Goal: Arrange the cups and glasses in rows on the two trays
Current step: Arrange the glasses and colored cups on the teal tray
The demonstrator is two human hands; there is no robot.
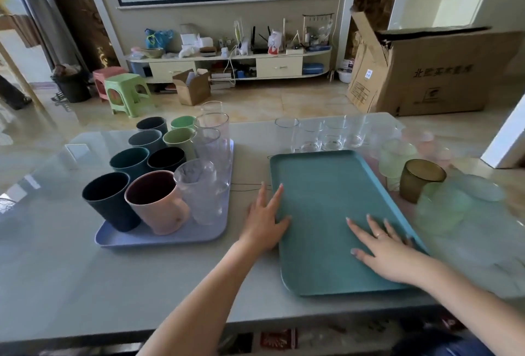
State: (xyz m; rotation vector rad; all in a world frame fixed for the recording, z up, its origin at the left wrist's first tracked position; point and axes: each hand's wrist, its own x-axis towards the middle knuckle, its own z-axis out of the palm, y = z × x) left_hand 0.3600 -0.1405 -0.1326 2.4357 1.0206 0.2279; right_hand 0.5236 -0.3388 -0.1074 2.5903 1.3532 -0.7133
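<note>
Nearest the table's front edge, at about five o'clock, the teal tray [326, 202] is lying flat on the glass-topped table [85, 284], its long axis running near to far and leaning slightly toward eleven o'clock. Nothing is standing on it. Both hands are working it: the right hand [389, 250] is pressing flat on the tray's near right part, fingers straight and spread, gripping nothing. The left hand [265, 222] is resting open at the tray's left rim, palm on the table, fingers reaching over the edge onto the teal surface.

Over at nine o'clock, the lilac tray [170, 237] is sitting well apart from the teal one, its long axis also running near to far. It is carrying three rows of cups and glasses: dark cups on the left, a pink mug [159, 202] leading the middle row, clear tall glasses [211, 142] on the right.

At three o'clock, an amber glass [420, 179] and pale green glasses [397, 156] are standing on the table just beside the teal tray's right rim. Farther out, at twelve o'clock, clear tumblers [321, 135] are lining up just beyond the tray's far end.
</note>
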